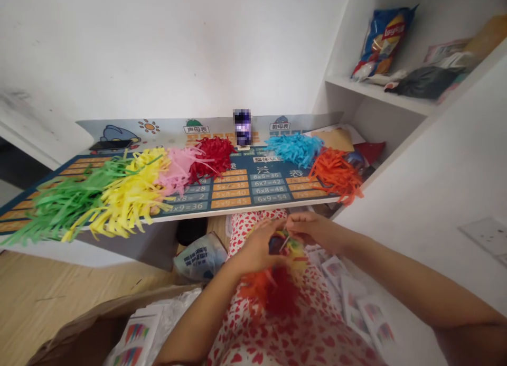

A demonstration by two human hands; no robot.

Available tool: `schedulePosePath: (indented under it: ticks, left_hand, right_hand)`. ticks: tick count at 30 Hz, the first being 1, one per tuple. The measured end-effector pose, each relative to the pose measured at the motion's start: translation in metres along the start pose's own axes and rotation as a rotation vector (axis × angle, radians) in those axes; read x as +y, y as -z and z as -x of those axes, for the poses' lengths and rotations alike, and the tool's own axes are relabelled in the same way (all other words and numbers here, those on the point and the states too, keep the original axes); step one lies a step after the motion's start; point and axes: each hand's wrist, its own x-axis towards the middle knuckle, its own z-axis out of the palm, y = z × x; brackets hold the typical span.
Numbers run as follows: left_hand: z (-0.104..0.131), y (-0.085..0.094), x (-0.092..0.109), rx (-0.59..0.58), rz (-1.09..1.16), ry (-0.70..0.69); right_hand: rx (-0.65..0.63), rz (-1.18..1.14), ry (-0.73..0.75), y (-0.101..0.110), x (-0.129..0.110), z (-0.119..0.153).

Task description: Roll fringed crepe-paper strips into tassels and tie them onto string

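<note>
Over my lap, my left hand (258, 248) curls around a bundle of paper tassels (282, 297) whose red and orange fringe hangs down, slightly blurred. Yellow and green strips show at its upper end. My right hand (311, 230) is at the top of the bundle, its fingertips pinched close to the left fingers. What the pinch holds is too small to make out. On the table ahead lie paper tassels in green (75, 194), yellow (132, 197), pink (178, 168), dark red (214, 157), blue (295, 148) and orange (336, 175).
The table (233, 212) has a printed times-table cover; a phone (242, 127) stands at its back. Shelves (380, 94) with a chip bag (384, 41) rise on the right. Below are a cardboard box (79, 324), a plastic bag (201, 257) and printed packets (374, 318).
</note>
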Motion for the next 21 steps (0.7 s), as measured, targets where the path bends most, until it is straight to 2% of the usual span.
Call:
schedulePosePath:
  ticks: [2,4,6,9,10,11,14,17,19,21]
  left_hand:
    - [-0.003,0.007,0.000,-0.072,-0.160,-0.014]
    - [-0.007,0.008,-0.001,-0.050,-0.291,-0.017]
    - [-0.007,0.003,-0.003,0.046,-0.426,0.013]
    - [0.003,-0.010,0.000,0.306,-0.620,0.128]
    - [0.009,-0.013,0.003,0.355,-0.657,0.144]
    - [0.015,-0.013,0.008,0.355,-0.673,0.133]
    - [0.031,0.001,0.027,0.259,-0.655,0.040]
    - [0.026,0.031,0.043,0.333,-0.602,0.035]
    - [0.010,0.046,0.047,0.215,-0.425,-0.015]
    - [-0.009,0.050,0.046,0.003,-0.198,-0.099]
  right_hand:
    - [-0.001,0.027,0.003,0.002,-0.006,0.000]
    - [0.010,0.064,0.016,0.002,-0.010,-0.001]
    - [0.061,0.130,0.056,0.001,-0.015,-0.003]
    - [0.187,0.321,0.135,0.001,-0.025,-0.008]
    - [0.210,0.390,0.150,0.001,-0.029,-0.009]
    - [0.213,0.458,0.159,0.003,-0.033,-0.009]
    - [0.099,0.631,0.165,0.006,-0.046,-0.005]
    - [-0.084,0.762,0.216,0.004,-0.058,0.004]
    - [-0.143,0.814,0.258,0.000,-0.064,0.010]
    - [-0.148,0.855,0.286,-0.005,-0.070,0.016]
